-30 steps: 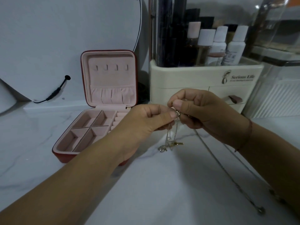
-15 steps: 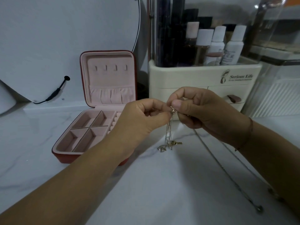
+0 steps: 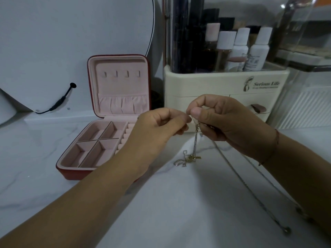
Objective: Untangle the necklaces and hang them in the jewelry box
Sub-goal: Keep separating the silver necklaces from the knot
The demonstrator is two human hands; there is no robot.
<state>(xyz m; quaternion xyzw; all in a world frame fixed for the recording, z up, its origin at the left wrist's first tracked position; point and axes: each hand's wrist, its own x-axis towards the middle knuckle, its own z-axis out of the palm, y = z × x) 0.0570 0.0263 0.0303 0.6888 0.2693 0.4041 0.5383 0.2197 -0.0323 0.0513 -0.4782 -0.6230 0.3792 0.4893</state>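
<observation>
My left hand [image 3: 157, 129] and my right hand [image 3: 227, 119] meet above the marble counter, and both pinch the top of the tangled necklaces [image 3: 195, 140]. Thin chains hang down from my fingertips to a knot of gold and silver pendants [image 3: 188, 159] lying on the counter. A long chain [image 3: 250, 185] trails from my right hand to the lower right and ends in a small bead [image 3: 287, 230]. The red jewelry box [image 3: 71, 169] stands open at the left, with pink lining, several hooks [image 3: 121, 74] in its lid and bare compartments.
A cream cosmetic organizer [image 3: 206, 86] with bottles [image 3: 240, 49] stands right behind my hands. A round mirror [image 3: 71, 42] with a black cable [image 3: 60, 101] leans at the back left. A clear container [image 3: 308, 77] sits at the far right.
Both hands have lifted the chains slightly, and my left fingers have shifted on the top of the tangle. The pendants stay on the counter.
</observation>
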